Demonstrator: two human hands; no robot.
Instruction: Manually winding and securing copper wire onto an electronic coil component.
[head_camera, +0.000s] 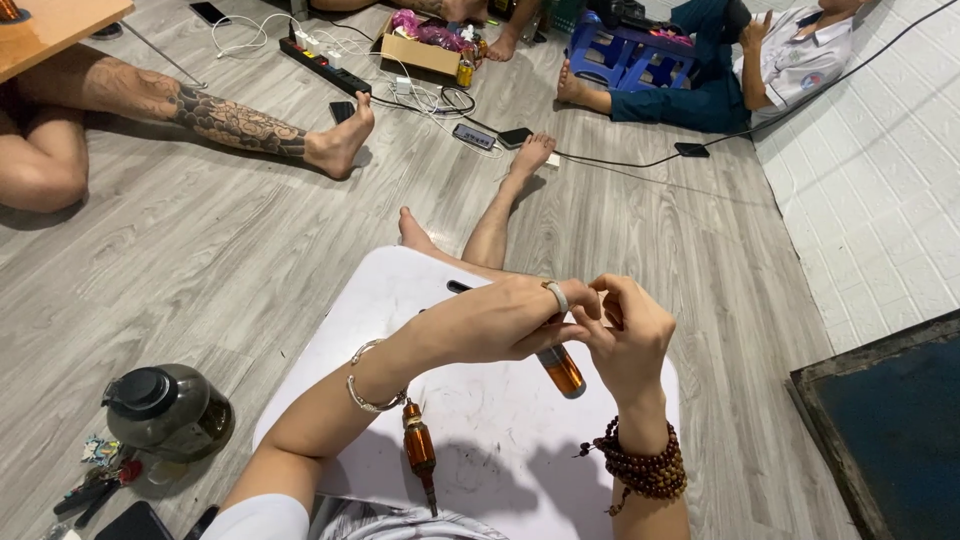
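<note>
Amber-handled screwdriver (420, 455) lying loose on the white table (500, 440) at 6 o'clock, both hands just past it, left hand (500, 322) and right hand (628, 335) each with grip clamped on a small amber bottle (560, 368), dark jug (168, 410) on the floor at 9 o'clock.

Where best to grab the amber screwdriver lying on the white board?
Take the amber screwdriver by its fat handle, coming from above: it lies flat on the white board, handle away from the person, thin shaft pointing toward them. The left hand is nearest.
</note>
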